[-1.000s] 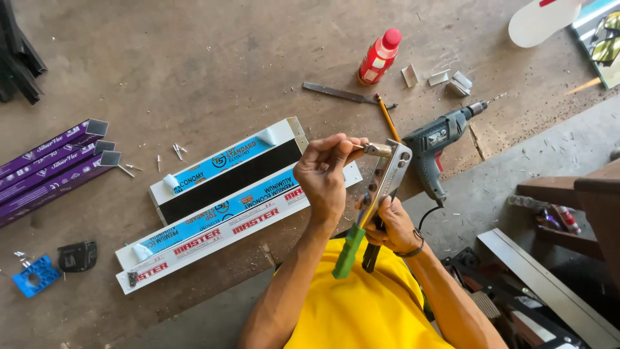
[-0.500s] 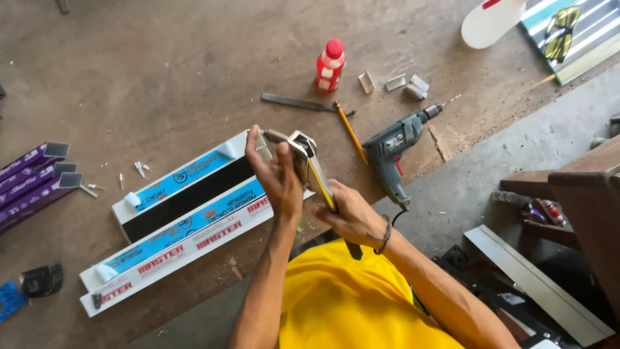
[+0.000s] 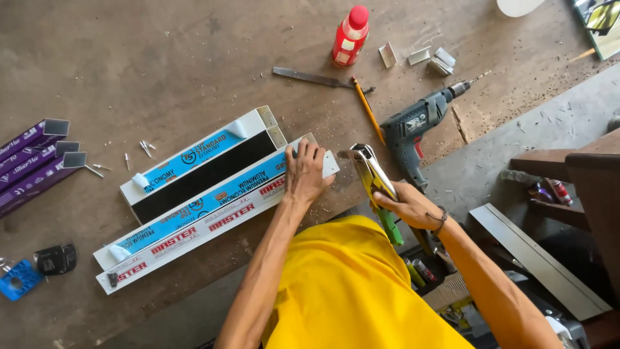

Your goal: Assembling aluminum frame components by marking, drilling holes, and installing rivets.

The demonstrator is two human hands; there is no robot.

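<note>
Workbench: left hand fingers flat on white profile; right hand grips riveter.

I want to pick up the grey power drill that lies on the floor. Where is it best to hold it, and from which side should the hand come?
Take the grey power drill by its handle, which points toward the person. Its body lies flat with the bit aimed up and to the right, away from them. So come from the near side, probably from above, next to the right hand with the hand riveter.
</note>
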